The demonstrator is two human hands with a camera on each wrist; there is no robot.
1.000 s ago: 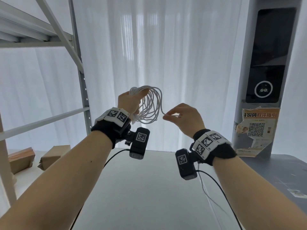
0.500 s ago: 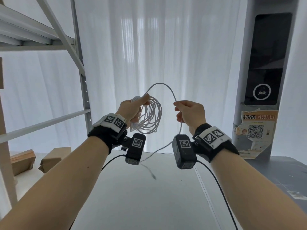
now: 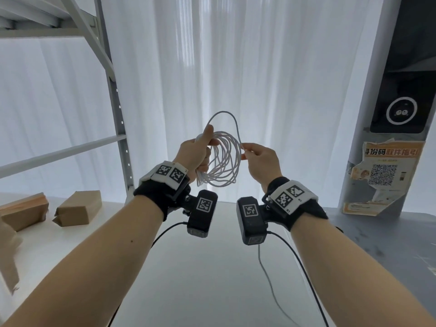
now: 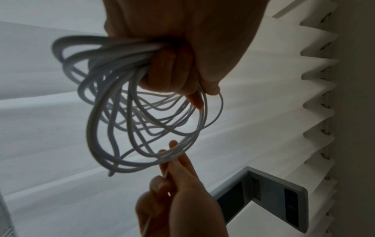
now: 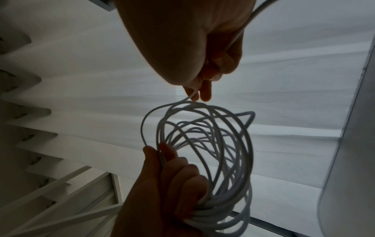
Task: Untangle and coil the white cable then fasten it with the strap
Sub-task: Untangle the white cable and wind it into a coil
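Holding a bundle of thin white cable (image 3: 224, 161) wound into loose round loops, the left hand (image 3: 194, 152) is raised in front of a sheer white curtain (image 3: 259, 67) in the head view, fingers wrapped round one side of the coil and thumb pointing up. The right hand (image 3: 262, 161), just beside the coil, pinches a single strand between thumb and fingertips; that strand arches over the top of the coil to the left thumb. A loose length of cable trails down over the pale grey table (image 3: 212, 279). Two brown cardboard boxes (image 3: 77, 208) lie at far left near a grey metal shelf frame (image 3: 115, 102).

From the left wrist, the left hand (image 4: 182, 48) clasps the gathered loops (image 4: 125, 112), and the right hand (image 4: 178, 192) below nips a strand.

From the right wrist, the right hand (image 5: 192, 48) pinches the strand above the coil (image 5: 213, 152), and the left hand (image 5: 168, 184) clutches the loops.
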